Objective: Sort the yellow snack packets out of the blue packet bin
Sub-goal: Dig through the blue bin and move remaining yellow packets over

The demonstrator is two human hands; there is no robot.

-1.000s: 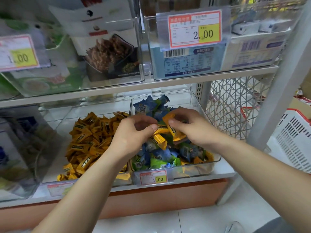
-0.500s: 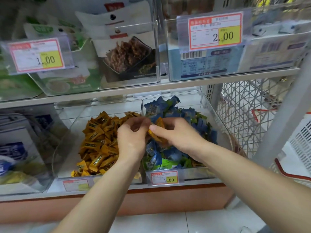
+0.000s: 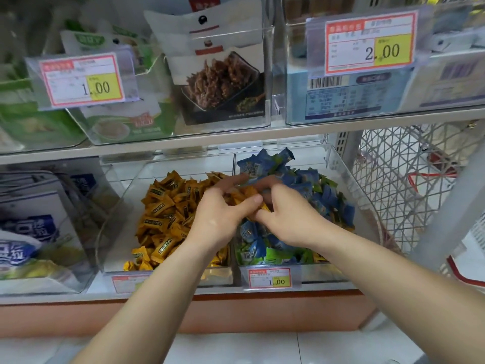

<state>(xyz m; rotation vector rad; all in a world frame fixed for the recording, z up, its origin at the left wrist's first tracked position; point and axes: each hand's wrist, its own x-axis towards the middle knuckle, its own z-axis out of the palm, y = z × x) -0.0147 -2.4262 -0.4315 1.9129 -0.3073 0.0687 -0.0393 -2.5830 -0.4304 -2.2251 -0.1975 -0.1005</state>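
Note:
The clear blue packet bin (image 3: 338, 166) on the lower shelf holds a heap of blue and green packets (image 3: 309, 185), with a few yellow ones near its front. Left of it stands a clear bin (image 3: 126, 198) piled with yellow snack packets (image 3: 168, 211). Both my hands meet over the divider between the two bins. My left hand (image 3: 223, 216) pinches a small bunch of yellow packets (image 3: 245, 193) with its thumb, the fingers reaching forward. My right hand (image 3: 288, 216) curls its fingers round the same bunch from the right.
A price tag (image 3: 270, 278) marked 1.00 hangs on the blue bin's front. Clear bins of bagged snacks fill the upper shelf (image 3: 236, 139). A wire mesh panel (image 3: 399, 179) closes the shelf's right side, a red-and-white basket (image 3: 469, 269) beyond it. White-and-blue bags (image 3: 31, 227) sit far left.
Both hands have lifted the bunch of yellow packets out of the blue bin's middle and carried it left, over the divider toward the yellow bin.

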